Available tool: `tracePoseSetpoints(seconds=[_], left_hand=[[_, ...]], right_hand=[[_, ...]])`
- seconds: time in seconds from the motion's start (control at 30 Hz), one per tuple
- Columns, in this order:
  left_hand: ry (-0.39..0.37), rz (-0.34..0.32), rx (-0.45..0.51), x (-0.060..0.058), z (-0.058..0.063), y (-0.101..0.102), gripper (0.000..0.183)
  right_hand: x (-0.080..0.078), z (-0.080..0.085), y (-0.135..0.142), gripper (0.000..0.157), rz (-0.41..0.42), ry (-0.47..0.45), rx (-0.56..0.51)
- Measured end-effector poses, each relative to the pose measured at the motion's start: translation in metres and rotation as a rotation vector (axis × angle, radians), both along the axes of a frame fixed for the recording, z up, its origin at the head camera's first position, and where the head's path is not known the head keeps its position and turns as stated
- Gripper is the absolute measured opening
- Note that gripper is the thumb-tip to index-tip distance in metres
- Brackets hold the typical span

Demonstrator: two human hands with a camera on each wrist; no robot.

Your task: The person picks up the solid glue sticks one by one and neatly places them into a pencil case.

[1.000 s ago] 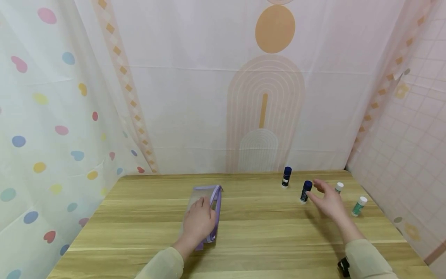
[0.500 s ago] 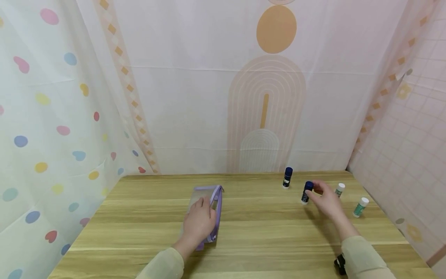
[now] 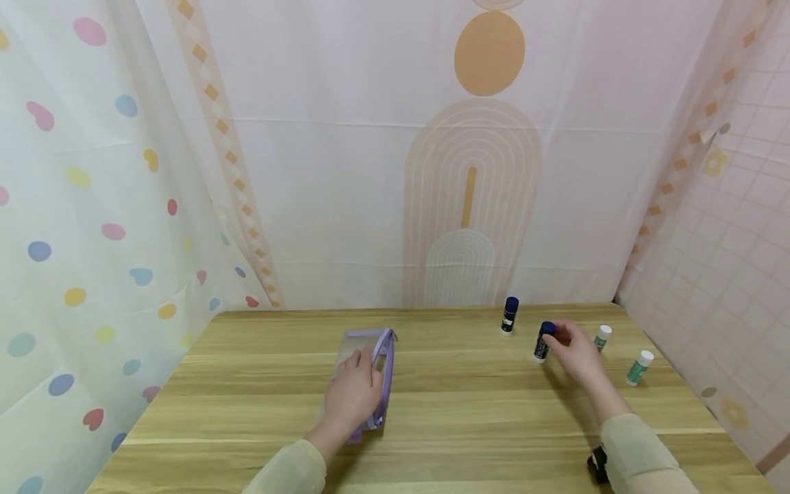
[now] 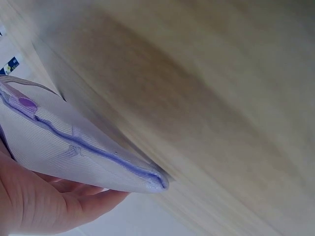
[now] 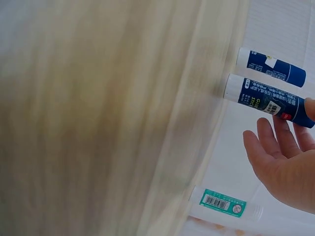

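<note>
Blue glue stick (image 3: 541, 347), right hand (image 3: 580, 355) pinching it, left hand (image 3: 353, 392) resting on pouch (image 3: 354, 344) — broad table (image 3: 459, 391) between; far edge (image 3: 432, 309) near

The person wears two long, pale cream-yellow cloth sleeves that look soft and a bit puffy. The left sleeve (image 3: 291, 465) has a round, plain end and stops before the bare left hand (image 3: 354, 394). The right sleeve (image 3: 636, 447) is the same light colour, with a fold running across it, and it stops before the bare right hand (image 3: 577, 355). A small, chunky black thing (image 3: 596, 465) peeks out beside this sleeve; its shape is partly hidden.
</note>
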State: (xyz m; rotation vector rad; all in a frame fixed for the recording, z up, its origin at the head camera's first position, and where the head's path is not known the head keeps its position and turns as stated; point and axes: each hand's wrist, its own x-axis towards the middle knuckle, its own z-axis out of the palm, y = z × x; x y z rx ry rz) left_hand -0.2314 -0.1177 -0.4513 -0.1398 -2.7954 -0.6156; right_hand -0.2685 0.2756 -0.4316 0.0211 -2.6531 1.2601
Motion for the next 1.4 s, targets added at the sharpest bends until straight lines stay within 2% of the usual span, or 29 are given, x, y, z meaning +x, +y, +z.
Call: tracePoseSetpoints(seconds=[0.47, 0.9, 1.17, 1.4], left_hand=[[-0.009, 0.009, 0.027, -0.002, -0.001, -0.002, 0.05], [-0.014, 0.0, 0.027, -0.001, 0.0, -0.001, 0.049], [-0.009, 0.007, 0.036, -0.002, -0.002, -0.002, 0.05], [-0.001, 0.006, 0.036, -0.003, -0.002, -0.002, 0.05]], right_hand=[[-0.001, -0.001, -0.004, 0.036, 0.002, -0.005, -0.054], [-0.004, -0.001, -0.02, 0.041, 0.071, -0.073, -0.351], [-0.006, 0.002, -0.033, 0.042, 0.092, -0.089, -0.435], [-0.009, 0.002, -0.049, 0.039, 0.143, -0.111, -0.531]])
